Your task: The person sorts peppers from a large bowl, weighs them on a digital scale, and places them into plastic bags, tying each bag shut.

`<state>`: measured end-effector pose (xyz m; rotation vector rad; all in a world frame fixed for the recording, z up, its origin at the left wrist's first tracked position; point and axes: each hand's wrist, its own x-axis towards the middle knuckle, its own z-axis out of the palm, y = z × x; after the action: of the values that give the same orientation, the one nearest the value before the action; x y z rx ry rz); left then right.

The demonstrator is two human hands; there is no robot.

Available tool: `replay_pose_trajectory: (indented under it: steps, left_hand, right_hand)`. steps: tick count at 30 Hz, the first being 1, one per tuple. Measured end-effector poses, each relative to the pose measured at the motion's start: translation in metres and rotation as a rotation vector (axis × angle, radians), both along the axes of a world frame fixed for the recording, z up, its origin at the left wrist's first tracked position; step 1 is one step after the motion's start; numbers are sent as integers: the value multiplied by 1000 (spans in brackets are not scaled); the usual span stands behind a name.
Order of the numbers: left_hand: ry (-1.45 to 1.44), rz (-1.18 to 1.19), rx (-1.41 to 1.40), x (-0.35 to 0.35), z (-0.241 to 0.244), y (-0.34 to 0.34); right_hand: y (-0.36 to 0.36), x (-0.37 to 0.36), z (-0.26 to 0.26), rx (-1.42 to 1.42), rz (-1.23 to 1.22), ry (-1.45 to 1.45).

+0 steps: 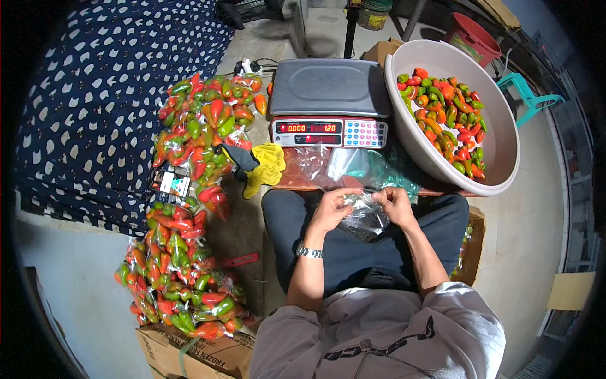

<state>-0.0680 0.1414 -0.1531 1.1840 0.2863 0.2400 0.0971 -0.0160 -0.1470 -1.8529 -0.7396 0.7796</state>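
My left hand point(332, 208), with a metal watch at the wrist, and my right hand point(395, 203) pinch the top edge of a clear plastic bag point(363, 219) above my lap. No peppers show in this bag. Beyond the hands, more clear plastic bags point(310, 163) lie at the edge of a red surface. A digital scale point(330, 90) with a grey platform stands on that surface, its display lit. Right of it, a large whitish plastic basin point(504, 166) leans tilted and holds loose red, orange and green peppers point(447, 111).
Filled bags of peppers point(180, 275) are heaped at the left, partly above a cardboard box point(199, 355). A phone point(170, 183) and yellow-grey gloves point(258, 166) lie near them. A turquoise plastic stool point(530, 97) and a red bucket point(476, 38) stand at the upper right.
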Motion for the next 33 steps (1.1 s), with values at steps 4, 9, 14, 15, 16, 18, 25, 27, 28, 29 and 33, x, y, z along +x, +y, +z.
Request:
replay_pose_trajectory:
  steps: [4, 9, 14, 15, 16, 18, 25, 27, 28, 29, 33]
  left_hand:
    - [-4, 16, -29, 2, -6, 0]
    - [148, 192, 753, 3, -12, -5]
    - [165, 311, 858, 12, -12, -18]
    - [165, 310, 858, 15, -13, -20]
    - [126, 230, 587, 17, -14, -22]
    - [58, 91, 344, 19, -19, -20]
    - [162, 163, 338, 21, -23, -27]
    - [159, 284, 594, 21, -20, -30]
    - [1, 399, 640, 23, -24, -31]
    - [4, 403, 641, 22, -26, -29]
    - [25, 262, 494, 21, -7, -27]
  right_hand:
    - [-2, -2, -5, 139, 53, 114]
    - [-4, 5, -5, -12, -2, -8]
    - [-1, -5, 3, 37, 74, 40]
    - [-1, -6, 6, -21, 97, 16]
    - [0, -7, 0, 42, 101, 125]
    - [1, -10, 5, 41, 164, 198]
    - [0, -9, 19, 24, 250, 317]
    - [-2, -5, 18, 5, 277, 239]
    - [-1, -4, 20, 2, 285, 95]
    - [-1, -5, 22, 0, 292, -48]
    - [-4, -3, 26, -109, 156, 126]
